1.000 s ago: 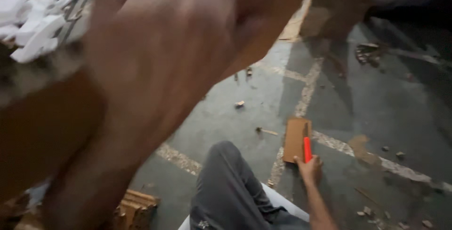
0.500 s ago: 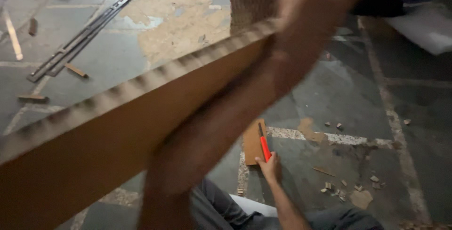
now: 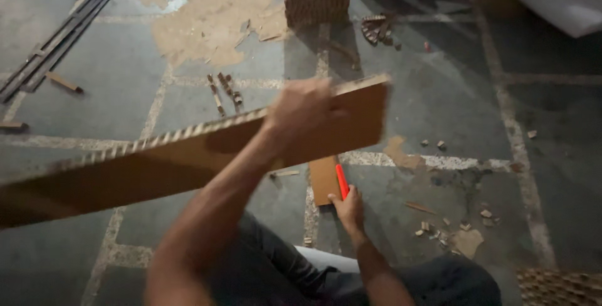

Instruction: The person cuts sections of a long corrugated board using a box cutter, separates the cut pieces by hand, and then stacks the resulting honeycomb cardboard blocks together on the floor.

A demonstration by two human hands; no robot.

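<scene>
We grip a long brown corrugated cardboard strip (image 3: 188,162) with our left hand (image 3: 304,115), fingers closed over its upper edge, holding it tilted above the grey tiled floor (image 3: 113,86). Our right hand (image 3: 348,209) rests low on the floor, curled around a slim orange-red knife (image 3: 342,182) lying against a small flat cardboard piece (image 3: 323,180).

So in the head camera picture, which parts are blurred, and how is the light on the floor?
Head view: the left hand and the long cardboard strip it holds are smeared by motion blur; the right hand by the orange cutter is sharper; the tiled floor is dim and evenly lit, no glare, darker toward the top right corner.
</scene>
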